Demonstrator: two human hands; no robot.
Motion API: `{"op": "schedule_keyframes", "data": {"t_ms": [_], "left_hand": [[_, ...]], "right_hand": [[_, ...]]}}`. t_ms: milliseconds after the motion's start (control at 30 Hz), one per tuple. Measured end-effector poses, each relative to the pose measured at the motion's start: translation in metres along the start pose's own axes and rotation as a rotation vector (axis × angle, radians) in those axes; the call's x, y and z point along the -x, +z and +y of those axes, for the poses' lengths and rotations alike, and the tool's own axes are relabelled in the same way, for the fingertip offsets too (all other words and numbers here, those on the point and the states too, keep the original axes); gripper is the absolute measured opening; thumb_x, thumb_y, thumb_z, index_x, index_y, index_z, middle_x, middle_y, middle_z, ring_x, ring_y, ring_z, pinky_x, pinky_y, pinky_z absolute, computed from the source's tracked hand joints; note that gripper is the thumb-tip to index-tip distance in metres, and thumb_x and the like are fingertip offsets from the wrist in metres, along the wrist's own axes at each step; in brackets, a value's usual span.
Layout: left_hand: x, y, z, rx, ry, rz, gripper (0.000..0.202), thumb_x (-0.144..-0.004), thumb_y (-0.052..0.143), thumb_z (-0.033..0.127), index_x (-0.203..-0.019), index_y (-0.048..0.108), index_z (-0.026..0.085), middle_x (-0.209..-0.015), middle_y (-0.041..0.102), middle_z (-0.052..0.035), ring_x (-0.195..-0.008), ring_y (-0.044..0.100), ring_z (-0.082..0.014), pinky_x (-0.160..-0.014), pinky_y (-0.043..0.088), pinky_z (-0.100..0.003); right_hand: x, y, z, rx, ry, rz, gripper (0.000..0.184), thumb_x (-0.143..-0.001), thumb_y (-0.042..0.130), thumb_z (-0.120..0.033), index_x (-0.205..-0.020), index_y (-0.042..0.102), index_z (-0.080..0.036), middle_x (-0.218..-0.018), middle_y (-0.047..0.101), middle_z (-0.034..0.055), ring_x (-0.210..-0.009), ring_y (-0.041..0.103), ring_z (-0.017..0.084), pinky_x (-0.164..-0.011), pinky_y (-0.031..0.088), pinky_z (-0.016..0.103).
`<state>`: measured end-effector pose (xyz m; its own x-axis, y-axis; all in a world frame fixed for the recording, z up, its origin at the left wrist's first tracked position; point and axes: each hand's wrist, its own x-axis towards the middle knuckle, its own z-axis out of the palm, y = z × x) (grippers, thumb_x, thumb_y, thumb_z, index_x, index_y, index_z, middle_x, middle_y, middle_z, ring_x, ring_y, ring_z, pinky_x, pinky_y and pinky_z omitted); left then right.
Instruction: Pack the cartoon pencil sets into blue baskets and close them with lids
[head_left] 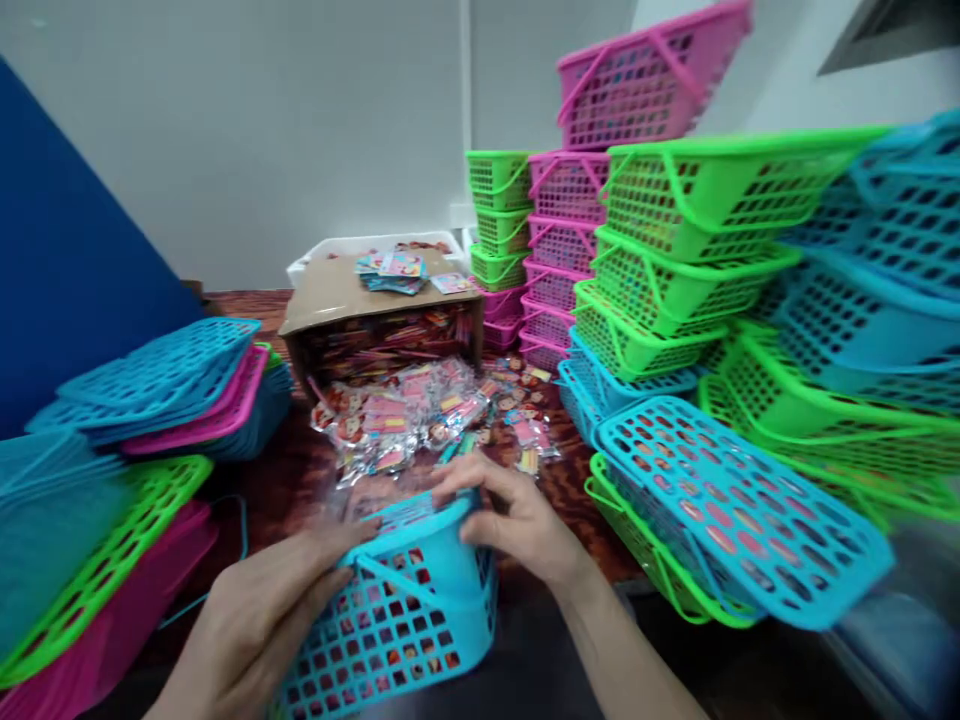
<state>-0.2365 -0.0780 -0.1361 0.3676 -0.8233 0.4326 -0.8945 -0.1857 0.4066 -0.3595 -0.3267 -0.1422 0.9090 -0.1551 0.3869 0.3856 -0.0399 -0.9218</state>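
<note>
A blue perforated plastic basket stands right in front of me, with small colourful packets showing through its holes. My left hand grips its near left rim, fingers curled over the edge. My right hand lies over the far right rim, fingers bent onto the top of the basket. Just beyond the basket a heap of shiny wrapped packets spills from a cardboard box lying on its side.
Stacks of green, pink and blue baskets rise at the right; a filled blue lidded one leans at the front. Flat lids in blue, pink and green pile at the left. Cards lie on the box. A blue panel stands far left.
</note>
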Motion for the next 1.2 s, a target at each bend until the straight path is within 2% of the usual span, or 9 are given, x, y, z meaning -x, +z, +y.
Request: {"op": "schedule_keyframes", "data": {"t_ms": [100,333,500,667,767,900,1000,1100,1200], "left_hand": [[-0.033,-0.001,0.026,-0.050,0.312,0.036,0.035,-0.098,0.049,0.026,-0.132,0.058,0.024,-0.120,0.070,-0.0037,-0.104,0.069,-0.0179,-0.092,0.054,-0.025],[-0.149,0.010,0.120,0.092,0.821,0.096,0.029,-0.101,0.041,0.017,-0.122,0.061,0.012,-0.123,0.068,-0.0105,-0.117,0.061,-0.0198,-0.103,0.048,-0.034],[-0.200,0.048,0.157,0.259,0.928,0.113,0.031,-0.103,0.039,0.020,-0.120,0.065,0.022,-0.127,0.067,-0.0057,-0.120,0.060,-0.0207,-0.106,0.046,-0.037],[-0.202,0.133,0.155,0.386,0.837,0.177,0.035,-0.103,0.037,0.020,-0.127,0.061,0.022,-0.130,0.065,-0.0077,-0.125,0.056,-0.0210,-0.109,0.043,-0.040],[-0.193,0.163,0.146,0.399,0.731,0.236,0.036,-0.099,0.041,0.017,-0.129,0.060,0.024,-0.139,0.058,-0.0074,-0.138,0.043,-0.0245,-0.117,0.029,-0.049],[-0.201,0.166,0.133,0.736,0.218,0.266,0.034,-0.094,0.044,0.026,-0.126,0.058,0.023,-0.145,0.050,-0.0095,-0.137,0.041,-0.0259,-0.115,0.029,-0.050],[-0.227,0.162,0.125,1.049,-0.194,0.043,0.033,-0.094,0.044,0.045,-0.093,0.060,0.017,-0.094,0.067,-0.0076,-0.091,0.065,-0.0195,-0.083,0.052,-0.034],[-0.253,0.162,0.124,1.138,-0.221,-0.169,0.045,-0.090,0.046,0.057,-0.067,0.050,0.018,-0.057,0.051,0.0018,-0.050,0.052,-0.0111,-0.053,0.046,-0.023],[-0.270,0.163,0.132,1.179,-0.229,-0.246,0.039,-0.086,0.057,0.051,-0.066,0.049,0.018,-0.054,0.049,0.0039,-0.044,0.048,-0.0091,-0.047,0.039,-0.021]], "right_hand": [[0.038,-0.019,-0.058,0.413,0.005,-0.035,0.072,-0.068,0.083,-0.050,-0.134,0.057,-0.037,-0.134,0.060,0.0032,-0.133,0.045,0.028,-0.117,0.027,0.048],[0.124,-0.076,-0.153,1.110,-0.162,0.148,0.044,-0.090,0.063,-0.029,-0.133,0.059,-0.036,-0.127,0.067,0.0022,-0.121,0.060,0.026,-0.106,0.049,0.040],[0.154,-0.101,-0.176,1.494,-0.221,0.401,0.044,-0.091,0.060,-0.026,-0.132,0.058,-0.043,-0.122,0.069,0.0038,-0.114,0.064,0.025,-0.098,0.053,0.041],[0.166,-0.107,-0.144,1.624,-0.322,0.384,0.049,-0.090,0.053,-0.009,-0.133,0.058,-0.033,-0.120,0.071,0.0049,-0.112,0.065,0.024,-0.094,0.049,0.046],[0.171,-0.110,-0.122,1.662,-0.379,0.392,0.054,-0.086,0.056,-0.002,-0.134,0.058,-0.026,-0.120,0.071,0.0076,-0.114,0.064,0.024,-0.092,0.049,0.043],[0.174,-0.111,-0.115,1.649,-0.383,0.420,0.058,-0.084,0.057,0.000,-0.136,0.056,-0.025,-0.124,0.069,0.0091,-0.116,0.063,0.026,-0.092,0.048,0.045],[0.174,-0.112,-0.121,1.644,-0.384,0.425,0.057,-0.085,0.057,-0.001,-0.136,0.057,-0.027,-0.125,0.068,0.0082,-0.115,0.063,0.026,-0.092,0.048,0.044],[0.179,-0.116,-0.128,1.647,-0.381,0.418,0.054,-0.086,0.055,-0.005,-0.135,0.058,-0.028,-0.123,0.069,0.0070,-0.113,0.064,0.025,-0.094,0.047,0.043],[0.192,-0.124,-0.131,1.669,-0.316,0.421,0.052,-0.088,0.054,-0.010,-0.135,0.057,-0.032,-0.125,0.068,0.0045,-0.114,0.064,0.028,-0.097,0.047,0.046]]}}
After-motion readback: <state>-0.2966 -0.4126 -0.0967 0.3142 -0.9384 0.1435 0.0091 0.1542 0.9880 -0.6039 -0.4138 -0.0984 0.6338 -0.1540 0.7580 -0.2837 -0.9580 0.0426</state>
